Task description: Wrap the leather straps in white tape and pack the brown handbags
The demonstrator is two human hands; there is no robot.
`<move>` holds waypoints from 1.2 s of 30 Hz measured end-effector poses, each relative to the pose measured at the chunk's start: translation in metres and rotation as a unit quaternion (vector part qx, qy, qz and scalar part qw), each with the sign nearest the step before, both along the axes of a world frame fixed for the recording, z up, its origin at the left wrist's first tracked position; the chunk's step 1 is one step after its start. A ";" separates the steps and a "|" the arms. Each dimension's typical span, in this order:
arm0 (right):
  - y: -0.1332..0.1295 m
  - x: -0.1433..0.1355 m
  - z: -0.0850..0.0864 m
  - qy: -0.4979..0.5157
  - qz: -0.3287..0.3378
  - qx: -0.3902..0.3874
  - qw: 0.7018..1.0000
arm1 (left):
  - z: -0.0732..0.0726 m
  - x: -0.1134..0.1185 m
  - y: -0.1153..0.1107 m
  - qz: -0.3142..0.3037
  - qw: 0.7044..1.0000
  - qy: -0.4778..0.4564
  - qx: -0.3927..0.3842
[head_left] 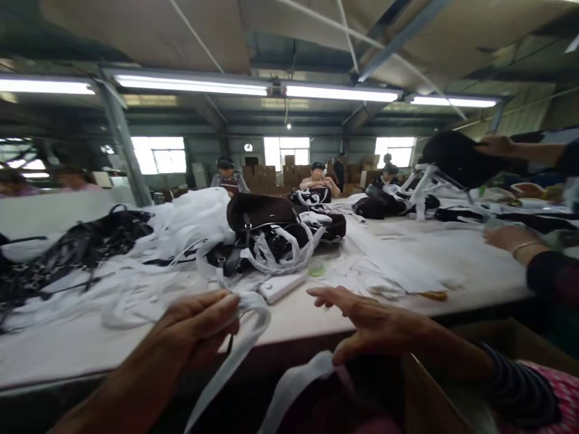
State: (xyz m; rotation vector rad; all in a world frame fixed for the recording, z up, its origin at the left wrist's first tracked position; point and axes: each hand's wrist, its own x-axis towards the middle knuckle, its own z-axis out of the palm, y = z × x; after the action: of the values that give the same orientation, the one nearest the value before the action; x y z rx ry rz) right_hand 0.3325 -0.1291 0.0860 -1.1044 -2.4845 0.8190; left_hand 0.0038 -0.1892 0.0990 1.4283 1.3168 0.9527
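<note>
My left hand point(194, 325) pinches a strap wrapped in white material point(244, 334) just past the table's near edge. From there the strap loops over and runs down out of view. To the right, my right hand point(375, 322) has its fingers stretched out and its thumb apart. Its thumb tip is at the end of another white wrapped length point(301, 380); whether they touch I cannot tell. Below both hands it is dark, and what the straps belong to is hidden. Beyond the hands lie a small white box point(283, 287) and black bags point(262, 217) with white-wrapped straps.
A heap of black straps point(85, 241) and white wrapping point(190, 220) covers the table's left side. White sheets point(402, 253) lie at right. Close on the right, a co-worker's hands point(511, 238) handle a black bag point(461, 160). Cardboard point(502, 343) stands below the table edge.
</note>
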 end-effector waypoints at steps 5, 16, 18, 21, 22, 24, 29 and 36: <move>-0.004 -0.057 0.018 0.184 0.080 0.055 0.978 | 0.012 0.039 0.007 -0.122 0.991 -0.056 0.003; 0.021 -0.072 0.008 0.194 0.113 0.175 0.959 | -0.005 0.001 0.010 -0.190 0.974 -0.067 -0.104; 0.026 -0.072 0.011 0.199 0.097 0.148 0.964 | -0.008 0.001 0.011 -0.185 0.973 -0.076 -0.114; 0.031 -0.072 0.011 0.208 0.093 0.045 0.973 | -0.006 0.002 0.011 -0.177 0.979 -0.060 -0.085; 0.032 -0.071 0.010 0.211 0.097 0.001 0.973 | -0.005 0.001 0.011 -0.173 0.981 -0.047 -0.073; 0.032 -0.067 0.007 0.225 0.092 -0.078 0.967 | -0.005 -0.001 0.012 -0.162 0.984 -0.025 -0.066; 0.026 -0.055 0.003 0.269 0.030 -0.072 0.960 | -0.009 -0.005 0.020 -0.131 0.990 0.035 -0.030; 0.032 -0.056 -0.003 0.244 -0.009 -0.022 0.970 | -0.018 0.001 0.034 -0.022 0.943 0.248 0.221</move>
State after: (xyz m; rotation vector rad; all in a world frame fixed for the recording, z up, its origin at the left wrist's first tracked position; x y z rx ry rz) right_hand 0.2763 -0.0974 0.0831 -0.8140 -2.0513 1.0044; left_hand 0.0045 -0.1554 0.0811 2.1399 1.4744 0.9295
